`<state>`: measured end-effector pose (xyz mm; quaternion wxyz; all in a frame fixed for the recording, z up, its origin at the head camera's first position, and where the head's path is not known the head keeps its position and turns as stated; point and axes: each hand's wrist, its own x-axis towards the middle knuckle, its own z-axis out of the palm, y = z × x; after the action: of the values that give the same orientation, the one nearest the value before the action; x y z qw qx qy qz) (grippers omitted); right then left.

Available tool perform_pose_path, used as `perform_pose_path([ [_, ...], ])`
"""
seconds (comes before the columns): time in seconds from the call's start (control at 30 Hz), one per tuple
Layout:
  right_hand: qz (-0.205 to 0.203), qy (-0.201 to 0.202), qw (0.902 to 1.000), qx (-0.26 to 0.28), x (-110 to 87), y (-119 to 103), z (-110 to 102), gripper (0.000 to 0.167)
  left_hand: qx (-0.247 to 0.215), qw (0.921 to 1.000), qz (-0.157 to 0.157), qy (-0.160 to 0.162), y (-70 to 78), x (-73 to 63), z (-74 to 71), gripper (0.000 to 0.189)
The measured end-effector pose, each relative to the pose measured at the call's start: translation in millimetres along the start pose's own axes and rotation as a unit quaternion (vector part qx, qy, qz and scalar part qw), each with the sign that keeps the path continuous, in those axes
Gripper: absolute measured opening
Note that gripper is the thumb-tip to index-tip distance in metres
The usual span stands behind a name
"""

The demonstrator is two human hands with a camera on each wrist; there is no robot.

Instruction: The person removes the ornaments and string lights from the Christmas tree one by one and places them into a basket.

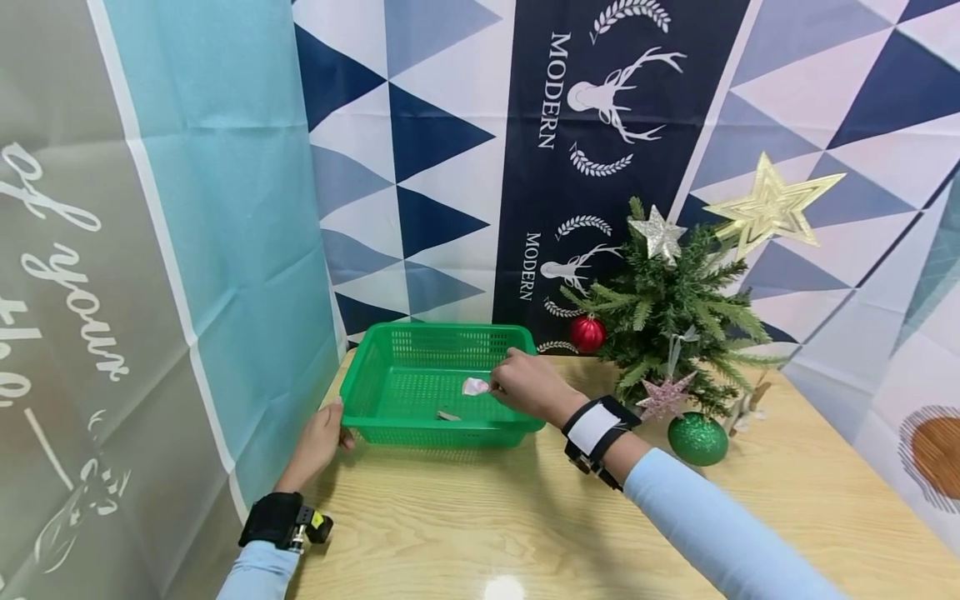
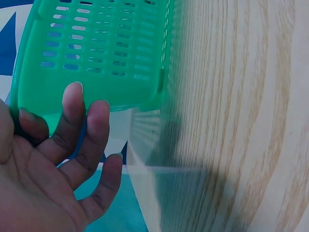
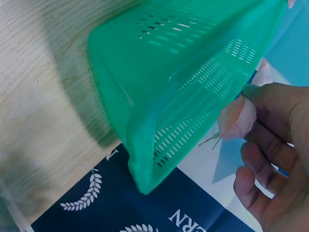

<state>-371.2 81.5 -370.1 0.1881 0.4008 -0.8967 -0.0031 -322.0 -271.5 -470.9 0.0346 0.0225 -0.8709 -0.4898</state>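
My left hand (image 1: 317, 440) grips the near left corner of a green plastic basket (image 1: 442, 436), thumb by the rim and the other fingers loosely bent under it. My right hand (image 1: 534, 385) is over the basket's right side. Between its thumb and forefinger it pinches a small pale pink, petal-like piece (image 3: 237, 118) with thin strands hanging from it; its exact kind I cannot tell. A similar pale pink bit (image 3: 263, 73) shows past the fingertips in the right wrist view. On the basket's floor lies a small, narrow, light brown piece (image 1: 447, 416).
A small artificial Christmas tree (image 1: 660, 308) stands on the wooden table (image 1: 465, 508) to the right, hung with a red ball (image 1: 587, 333), a green glitter ball (image 1: 697, 439) and several stars. Patterned cloth (image 1: 442, 167) hangs behind and at the left, right up against the table.
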Motion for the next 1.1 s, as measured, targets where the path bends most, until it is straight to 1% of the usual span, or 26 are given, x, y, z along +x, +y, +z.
perform_pose_path([
  [0.17,0.009,-0.013,0.9999,0.004,4.4,-4,5,0.035,0.003,1.0,0.001,0.002,1.3,-0.6,-0.6,0.056],
  [0.3,0.002,-0.012,0.9999,0.004,6.7,-8,9,0.043,0.004,1.0,-0.001,0.003,1.9,-0.3,-1.2,0.053],
  [0.4,0.005,-0.009,0.9999,0.002,8.2,-10,13,0.042,0.008,1.0,-0.002,0.004,1.1,0.5,-1.6,0.054],
  [0.67,0.03,-0.038,0.9988,0.006,16.1,-17,24,0.038,0.01,0.9999,0.005,0.009,-0.4,0.9,-1.9,0.053],
  [0.93,0.027,-0.026,0.9993,0.009,20.4,-25,30,0.044,-0.001,0.9999,0.007,0.01,-1.5,-1.0,1.3,0.053],
  [1.1,0.033,-0.023,0.9991,0.015,23.4,-29,33,0.041,-0.01,0.9999,0.007,0.009,-1.6,-1.3,2.0,0.051],
])
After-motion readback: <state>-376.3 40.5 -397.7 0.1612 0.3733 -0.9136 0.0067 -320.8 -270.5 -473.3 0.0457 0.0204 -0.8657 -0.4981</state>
